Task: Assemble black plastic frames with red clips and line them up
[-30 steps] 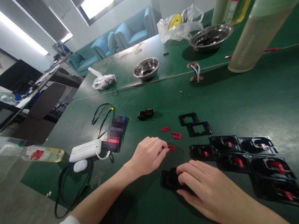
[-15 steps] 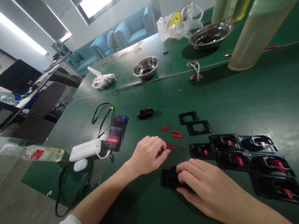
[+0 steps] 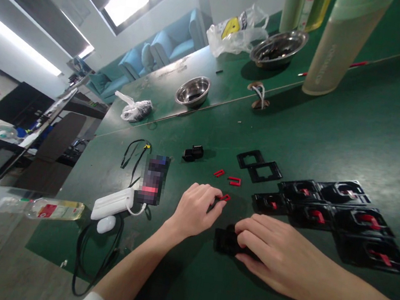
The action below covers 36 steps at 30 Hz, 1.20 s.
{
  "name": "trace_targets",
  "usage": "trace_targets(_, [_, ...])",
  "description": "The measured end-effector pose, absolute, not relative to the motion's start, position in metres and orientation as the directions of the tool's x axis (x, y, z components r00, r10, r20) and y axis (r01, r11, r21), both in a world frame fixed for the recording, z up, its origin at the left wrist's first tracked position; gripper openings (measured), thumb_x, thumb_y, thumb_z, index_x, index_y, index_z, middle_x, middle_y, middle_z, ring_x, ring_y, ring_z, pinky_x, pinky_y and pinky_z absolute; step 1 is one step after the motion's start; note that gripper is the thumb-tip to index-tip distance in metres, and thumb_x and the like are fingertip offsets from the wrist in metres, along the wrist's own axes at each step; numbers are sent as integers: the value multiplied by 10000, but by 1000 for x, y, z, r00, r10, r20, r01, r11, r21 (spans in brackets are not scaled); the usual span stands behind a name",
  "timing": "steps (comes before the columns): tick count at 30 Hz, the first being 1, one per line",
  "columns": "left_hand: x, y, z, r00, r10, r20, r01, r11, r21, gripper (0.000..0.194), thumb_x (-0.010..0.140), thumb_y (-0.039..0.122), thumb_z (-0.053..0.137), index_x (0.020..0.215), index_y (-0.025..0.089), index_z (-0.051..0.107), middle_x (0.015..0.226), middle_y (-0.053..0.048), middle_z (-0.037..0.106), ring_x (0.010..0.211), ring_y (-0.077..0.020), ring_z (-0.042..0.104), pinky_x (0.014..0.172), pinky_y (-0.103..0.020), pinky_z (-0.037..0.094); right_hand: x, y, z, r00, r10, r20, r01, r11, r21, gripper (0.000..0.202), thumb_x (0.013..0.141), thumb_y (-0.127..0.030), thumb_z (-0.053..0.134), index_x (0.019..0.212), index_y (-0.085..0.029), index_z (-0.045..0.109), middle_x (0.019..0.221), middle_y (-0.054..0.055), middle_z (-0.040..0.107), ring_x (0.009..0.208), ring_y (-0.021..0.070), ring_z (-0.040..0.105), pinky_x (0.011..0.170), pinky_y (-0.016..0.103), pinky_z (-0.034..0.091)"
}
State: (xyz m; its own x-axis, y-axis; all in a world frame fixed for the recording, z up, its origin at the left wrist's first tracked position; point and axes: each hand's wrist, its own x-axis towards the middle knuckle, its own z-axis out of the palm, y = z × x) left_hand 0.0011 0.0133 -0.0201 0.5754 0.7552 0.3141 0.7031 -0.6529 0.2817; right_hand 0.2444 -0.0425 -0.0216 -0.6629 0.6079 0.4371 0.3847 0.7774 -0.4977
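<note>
My left hand (image 3: 196, 209) pinches a small red clip (image 3: 226, 197) between thumb and forefinger, just above the green table (image 3: 184, 278). My right hand (image 3: 269, 240) grips a black part (image 3: 223, 239) that rests on the table; its right portion is hidden under my fingers. Two more red clips (image 3: 234, 180) (image 3: 219, 173) lie beyond my left hand. Behind my right hand are two flat black frames (image 3: 266, 172) and, further right, several glossy black pieces (image 3: 312, 215) with red parts in them.
A black block (image 3: 192, 153) sits ahead of my left hand. Left are a phone (image 3: 153, 178), a white power bank (image 3: 113, 203) with cable, and a bottle (image 3: 57, 210). Farther back stand metal bowls (image 3: 192, 92) (image 3: 279, 48), plastic bags (image 3: 136, 110) and a tall bottle (image 3: 336, 55).
The red clip at my left fingertips has tilted slightly and sits a little lower. My right hand has hardly moved on the black part. The whole view has shifted slightly.
</note>
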Motion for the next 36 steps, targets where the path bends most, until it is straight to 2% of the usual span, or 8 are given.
trace_targets(10, [1,14,-22,601,713,362,652,-699,295,143,1074,271,548,957,199,588,874,-20,684,771,-169,594,725,-334,438,245,-42,-23,-666,605,435,384,779,-495,52,980,-161,618,945,-198,608,1024,79,699,863,219,623,761,347,497])
trace_targets(29, [0,13,-21,613,682,399,611,-729,308,139,1065,243,547,933,209,577,890,-34,714,792,-164,644,728,-333,474,244,-42,-23,-656,613,440,378,772,-511,57,968,-153,636,951,-203,618,1051,81,710,861,208,641,757,335,498])
trace_targets(36, [0,12,-22,605,672,426,596,-738,317,144,1079,247,541,948,210,590,912,-39,749,802,-159,679,747,-333,504,245,-43,-19,-672,597,438,377,785,-492,63,957,-206,668,938,-215,609,1024,68,713,863,215,637,789,348,496])
